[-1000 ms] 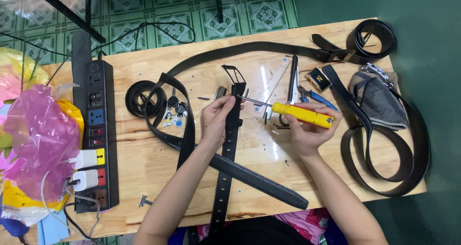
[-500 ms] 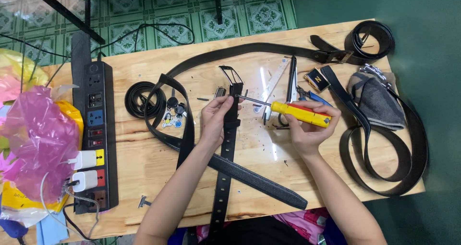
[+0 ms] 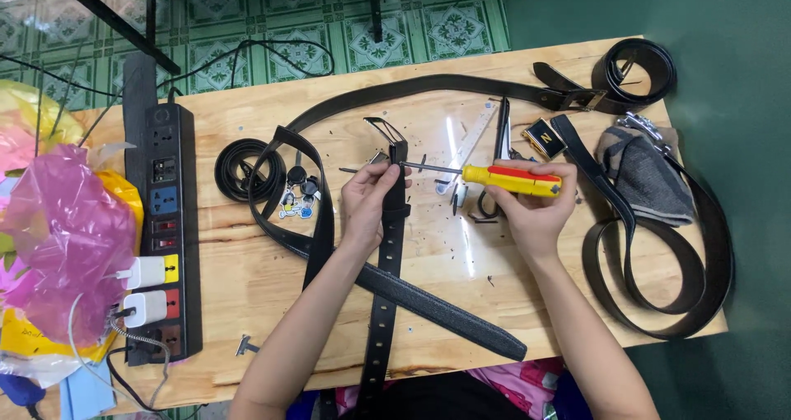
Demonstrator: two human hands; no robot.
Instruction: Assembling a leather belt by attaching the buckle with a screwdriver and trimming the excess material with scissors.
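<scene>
My left hand (image 3: 368, 199) grips the buckle end of a black belt (image 3: 384, 305) that runs down toward me over the table's near edge. Its metal buckle (image 3: 384, 132) sticks up just beyond my fingers. My right hand (image 3: 531, 210) holds a yellow and red screwdriver (image 3: 511, 179) lying sideways. The thin shaft points left, and its tip meets the belt at my left fingertips. A second black strap (image 3: 445, 309) crosses under the belt toward the lower right.
A black power strip (image 3: 165, 222) with white chargers lies on the left of the wooden table (image 3: 247, 305). Pink and yellow plastic bags (image 3: 58, 239) sit at the far left. More belts, a coiled one (image 3: 235, 169), keys (image 3: 297, 193), a clear ruler (image 3: 465, 144) and grey cloth (image 3: 647, 173) lie around.
Both hands hold nearly the same pose. The screwdriver has shifted slightly, its tip staying at the belt end.
</scene>
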